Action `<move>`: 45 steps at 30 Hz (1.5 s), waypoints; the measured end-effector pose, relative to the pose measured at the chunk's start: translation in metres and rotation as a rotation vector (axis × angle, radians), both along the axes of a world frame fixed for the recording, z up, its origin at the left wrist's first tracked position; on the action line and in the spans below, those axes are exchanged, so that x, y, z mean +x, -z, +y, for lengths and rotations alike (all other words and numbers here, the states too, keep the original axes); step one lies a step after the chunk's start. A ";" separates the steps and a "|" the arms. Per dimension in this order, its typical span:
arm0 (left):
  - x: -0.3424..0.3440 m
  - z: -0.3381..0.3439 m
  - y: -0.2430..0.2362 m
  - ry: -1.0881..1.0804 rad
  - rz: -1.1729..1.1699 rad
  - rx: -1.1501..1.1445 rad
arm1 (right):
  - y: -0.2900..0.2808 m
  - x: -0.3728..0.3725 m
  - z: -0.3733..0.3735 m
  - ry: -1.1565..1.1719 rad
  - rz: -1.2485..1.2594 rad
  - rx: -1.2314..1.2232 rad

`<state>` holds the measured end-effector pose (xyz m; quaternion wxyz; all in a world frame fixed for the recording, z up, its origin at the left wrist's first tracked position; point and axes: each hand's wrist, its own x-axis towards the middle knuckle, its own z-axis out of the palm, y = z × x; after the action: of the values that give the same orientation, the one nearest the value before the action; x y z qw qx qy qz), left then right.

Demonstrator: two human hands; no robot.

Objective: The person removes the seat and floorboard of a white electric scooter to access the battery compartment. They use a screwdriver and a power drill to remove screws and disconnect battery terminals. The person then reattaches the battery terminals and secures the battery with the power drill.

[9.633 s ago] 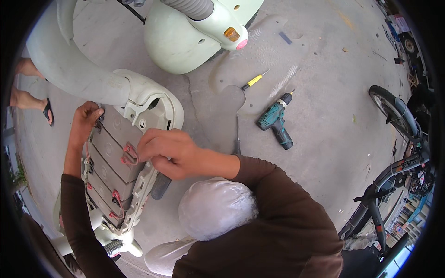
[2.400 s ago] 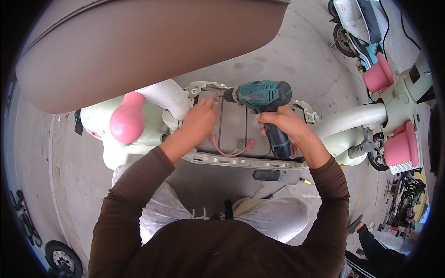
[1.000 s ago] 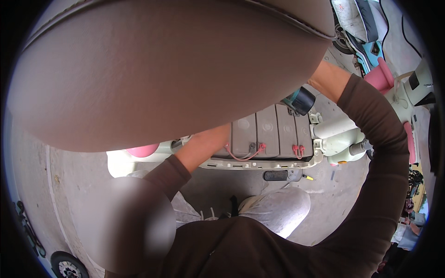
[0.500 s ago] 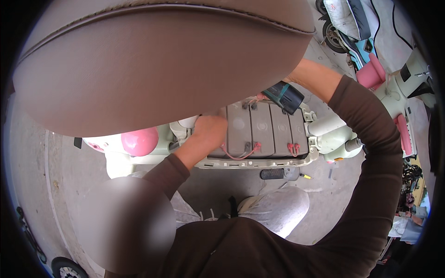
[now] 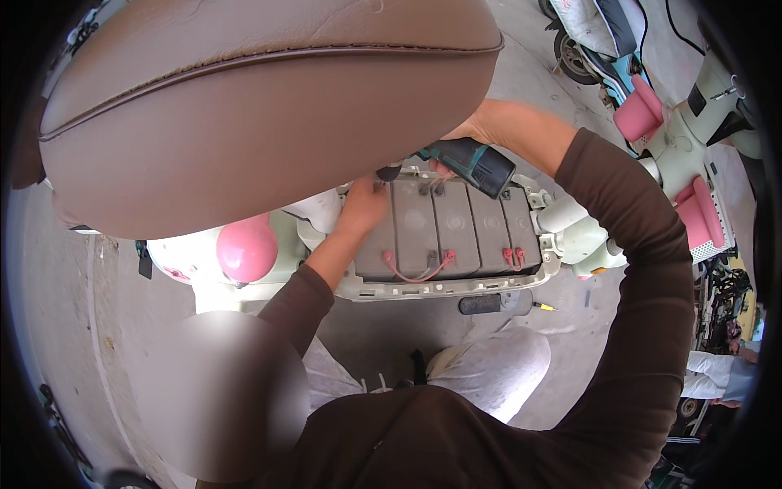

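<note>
My right hand (image 5: 466, 133), partly hidden behind the brown seat (image 5: 269, 138), is closed round a dark cordless drill with green trim (image 5: 481, 165). The drill's front end points left, toward the far edge of the grey batteries (image 5: 415, 224). There my left hand (image 5: 366, 205) rests over the leftmost battery, its fingers curled together close to the dark nose of the drill. What those fingers pinch, if anything, is too small to make out. Red-capped leads (image 5: 418, 279) join terminals on the near side of the batteries, which sit in the scooter's pale frame (image 5: 448, 291).
The seat overhangs the far left of the batteries. A pink rounded part (image 5: 248, 249) sits on the pale body at left. Below the frame are a black pedal-like piece (image 5: 481, 305) and a small yellow-handled tool (image 5: 544, 306) on the floor. Another scooter (image 5: 580, 57) stands far right.
The seat appears shifted up and left, baring more of the batteries and drill. My left hand has moved slightly up and left, and the drill has shifted left in my right hand.
</note>
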<state>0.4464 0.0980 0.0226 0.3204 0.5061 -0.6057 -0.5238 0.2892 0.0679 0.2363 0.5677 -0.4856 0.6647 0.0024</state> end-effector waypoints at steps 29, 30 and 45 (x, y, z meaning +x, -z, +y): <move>-0.069 0.106 -0.167 0.412 0.986 0.271 | 0.062 -0.059 0.212 -0.053 0.671 -1.776; -0.070 0.108 -0.167 0.411 1.000 0.275 | 0.062 -0.060 0.212 -0.058 0.711 -1.784; -0.051 0.115 -0.153 0.846 0.657 0.410 | 0.012 -0.056 0.180 -0.079 -0.950 -0.753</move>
<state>0.3949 0.2134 0.1754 0.1497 0.0821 -0.5103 -0.8429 0.2328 0.2476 0.2239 0.5912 -0.6253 0.2751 -0.4287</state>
